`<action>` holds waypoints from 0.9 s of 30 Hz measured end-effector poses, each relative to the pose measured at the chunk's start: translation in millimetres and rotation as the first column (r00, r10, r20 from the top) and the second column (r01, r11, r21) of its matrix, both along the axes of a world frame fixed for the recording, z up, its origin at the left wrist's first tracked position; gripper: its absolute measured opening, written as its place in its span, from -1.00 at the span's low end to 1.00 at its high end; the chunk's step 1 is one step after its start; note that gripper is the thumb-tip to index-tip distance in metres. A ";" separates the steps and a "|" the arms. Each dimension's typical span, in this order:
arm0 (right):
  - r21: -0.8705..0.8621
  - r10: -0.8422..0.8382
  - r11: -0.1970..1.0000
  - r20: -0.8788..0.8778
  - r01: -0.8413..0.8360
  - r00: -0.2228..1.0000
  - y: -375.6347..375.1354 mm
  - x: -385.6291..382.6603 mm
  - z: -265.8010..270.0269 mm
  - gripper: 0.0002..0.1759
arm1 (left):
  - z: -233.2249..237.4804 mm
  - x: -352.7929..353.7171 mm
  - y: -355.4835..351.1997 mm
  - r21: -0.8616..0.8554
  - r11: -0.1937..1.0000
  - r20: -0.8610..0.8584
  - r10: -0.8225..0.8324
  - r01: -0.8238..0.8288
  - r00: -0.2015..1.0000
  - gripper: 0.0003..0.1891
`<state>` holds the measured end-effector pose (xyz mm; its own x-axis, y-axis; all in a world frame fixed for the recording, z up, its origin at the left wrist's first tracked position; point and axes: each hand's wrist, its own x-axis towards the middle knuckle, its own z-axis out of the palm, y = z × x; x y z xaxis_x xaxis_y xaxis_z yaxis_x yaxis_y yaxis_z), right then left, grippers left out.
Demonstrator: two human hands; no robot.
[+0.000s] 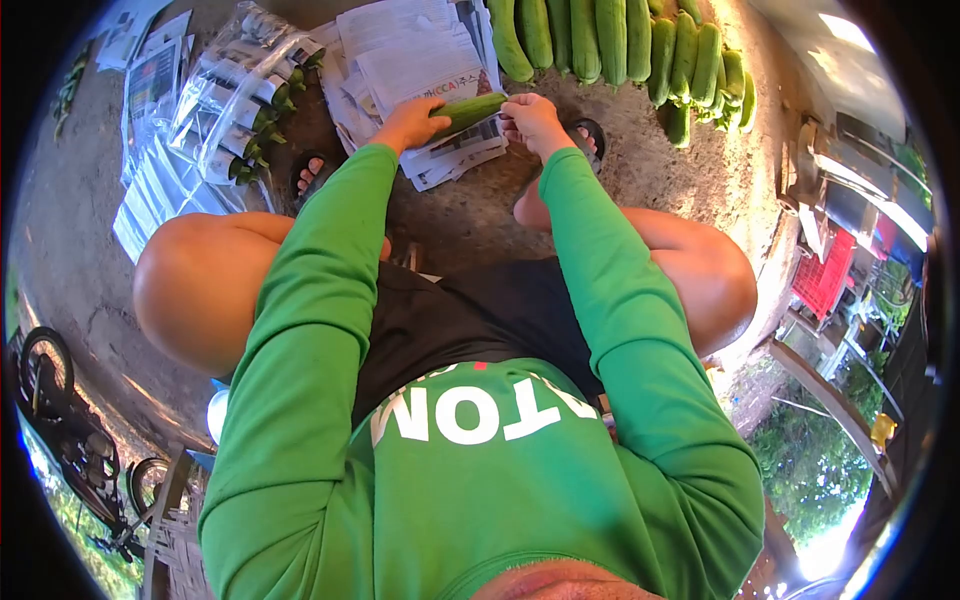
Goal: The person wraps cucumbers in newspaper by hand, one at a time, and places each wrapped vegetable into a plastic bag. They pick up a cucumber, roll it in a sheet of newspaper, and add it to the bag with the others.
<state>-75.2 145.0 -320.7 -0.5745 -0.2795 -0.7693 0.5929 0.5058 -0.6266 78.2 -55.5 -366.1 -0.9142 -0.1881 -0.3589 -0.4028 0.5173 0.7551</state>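
A green cucumber (468, 111) lies on a stack of newspaper sheets (415, 60) on the concrete ground in front of me. My left hand (412, 122) holds the cucumber's near end against the paper. My right hand (530, 120) pinches the newspaper edge at the cucumber's other end, fingers closed on the sheet. Both green sleeves reach forward over my bent knees.
A row of several loose cucumbers (620, 45) lies at the top. A clear bag of newspaper-wrapped cucumbers (240, 95) sits at the upper left, with more paper (150, 190) beside it. A red crate (825, 275) stands at right, a motorbike (60, 410) at lower left.
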 end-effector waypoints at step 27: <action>0.604 0.744 0.573 -0.667 -0.554 0.042 -69.4 56.1 15.6 -0.70 | 40.9 -10.6 4.9 -0.360 0.933 -0.057 -0.019 -0.003 0.998 -0.57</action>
<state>-19.1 75.6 -305.1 -0.5087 -0.8524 -0.1210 -0.7765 0.5150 -0.3632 67.6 -50.6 -325.1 -0.9336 -0.2872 -0.2145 -0.3583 0.7616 0.5399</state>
